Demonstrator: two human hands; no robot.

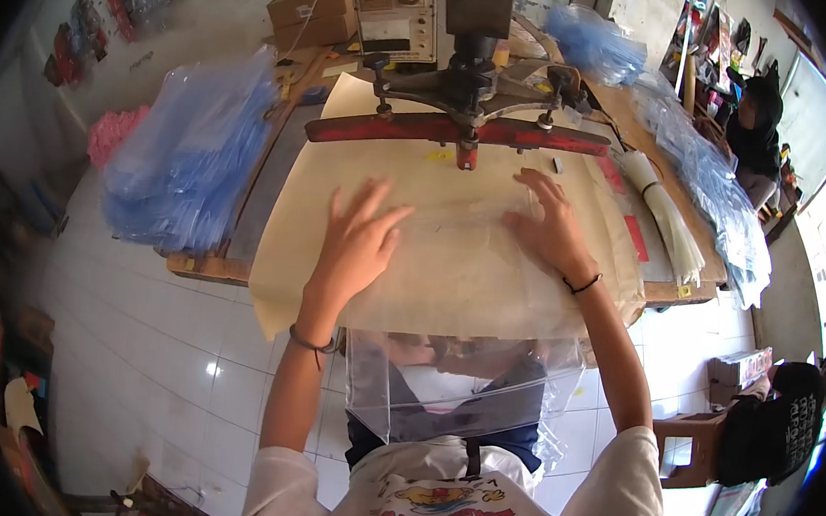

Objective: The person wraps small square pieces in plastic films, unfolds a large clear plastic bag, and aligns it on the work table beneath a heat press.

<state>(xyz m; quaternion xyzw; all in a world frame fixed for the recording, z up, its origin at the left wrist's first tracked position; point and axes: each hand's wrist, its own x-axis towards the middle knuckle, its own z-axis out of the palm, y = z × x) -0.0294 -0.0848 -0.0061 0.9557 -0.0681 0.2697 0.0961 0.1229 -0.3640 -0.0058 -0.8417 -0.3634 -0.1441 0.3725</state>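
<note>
Head view: a clear plastic sheet (472,311) lies over brown paper (300,239) on the table, its near part hanging above the person's lap. The left hand (356,242) is blurred, fingers spread, by the sheet's left side; whether it touches, I cannot tell. The right hand (558,229) curves at the right side, any pinch unclear. Beyond them sits a red press bar (379,129).

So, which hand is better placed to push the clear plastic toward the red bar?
Probably the right hand: its fingertips appear closer to the red bar; the left hand sits farther back.
</note>
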